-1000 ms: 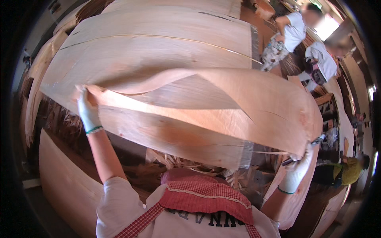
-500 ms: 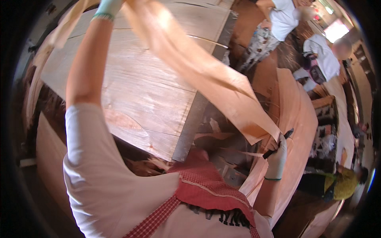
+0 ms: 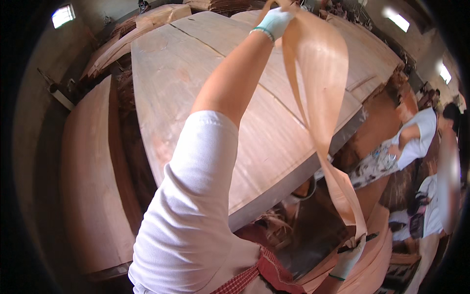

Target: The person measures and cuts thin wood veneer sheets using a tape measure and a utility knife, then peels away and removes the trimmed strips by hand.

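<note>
A long strip of wood veneer (image 3: 323,68) runs between my two hands, twisted and bowed above a broad pale table-high stack of veneer sheets (image 3: 205,112). My left hand (image 3: 277,24), in a white glove with a green cuff, stretches far out and is closed on the strip's upper end. Lower right, my right hand (image 3: 352,252), gloved alike, is closed round a slim black tool (image 3: 371,237) whose kind I cannot make out. The strip's lower end is pinched in those same fingers.
Another veneer stack (image 3: 93,181) stands at the left. More reddish sheets (image 3: 374,259) lie by my right forearm. Scraps of veneer (image 3: 274,223) litter the gap near my apron (image 3: 279,274). Two people in white shirts (image 3: 416,137) are at the right.
My view has swung rightward and up, so the stack shows more fully. The strip, still held at both ends, has turned from a slant to nearly upright and twisted.
</note>
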`<control>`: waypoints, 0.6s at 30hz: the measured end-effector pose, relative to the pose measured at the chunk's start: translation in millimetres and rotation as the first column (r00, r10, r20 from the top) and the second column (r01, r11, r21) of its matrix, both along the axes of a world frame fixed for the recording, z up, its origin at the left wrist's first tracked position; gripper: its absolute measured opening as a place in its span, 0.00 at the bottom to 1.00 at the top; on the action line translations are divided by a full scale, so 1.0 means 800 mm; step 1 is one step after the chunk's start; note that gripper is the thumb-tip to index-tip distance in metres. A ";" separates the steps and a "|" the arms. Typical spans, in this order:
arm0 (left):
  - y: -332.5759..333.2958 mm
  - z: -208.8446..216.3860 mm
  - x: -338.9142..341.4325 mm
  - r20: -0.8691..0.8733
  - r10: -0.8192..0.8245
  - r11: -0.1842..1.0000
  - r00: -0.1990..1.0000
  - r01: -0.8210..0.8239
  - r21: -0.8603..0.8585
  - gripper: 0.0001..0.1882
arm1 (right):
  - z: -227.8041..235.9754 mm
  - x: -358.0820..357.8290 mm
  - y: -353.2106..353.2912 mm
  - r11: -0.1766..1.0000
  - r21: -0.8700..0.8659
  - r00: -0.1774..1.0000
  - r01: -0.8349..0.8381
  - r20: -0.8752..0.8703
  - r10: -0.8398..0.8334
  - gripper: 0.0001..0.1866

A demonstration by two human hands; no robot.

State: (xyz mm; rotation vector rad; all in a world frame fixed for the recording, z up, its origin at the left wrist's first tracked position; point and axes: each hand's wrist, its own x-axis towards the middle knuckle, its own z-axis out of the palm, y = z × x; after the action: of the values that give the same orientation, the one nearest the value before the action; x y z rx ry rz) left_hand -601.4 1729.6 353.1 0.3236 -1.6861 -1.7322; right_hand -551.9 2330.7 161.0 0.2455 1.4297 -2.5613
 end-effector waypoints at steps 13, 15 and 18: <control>-0.384 -0.190 0.061 0.291 0.194 0.922 0.937 -0.275 0.273 0.24 | -0.047 -0.308 -0.294 0.911 0.194 0.931 -0.363 0.041 0.362 0.06; -0.438 -0.235 0.172 0.396 0.096 0.978 0.913 -0.161 0.135 0.25 | -0.091 -0.333 -0.326 0.835 0.343 0.902 -0.431 0.203 0.382 0.16; -0.266 -0.245 0.079 0.707 -0.101 0.869 0.700 -0.283 0.405 0.28 | -0.137 -0.364 -0.305 0.826 0.455 0.938 -0.333 0.252 0.239 0.20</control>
State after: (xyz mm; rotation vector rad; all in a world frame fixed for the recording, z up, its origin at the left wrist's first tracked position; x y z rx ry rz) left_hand -538.2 1517.0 157.0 1.4714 -1.6191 -2.0855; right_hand -843.1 2086.8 51.3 0.3031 1.8614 -1.8480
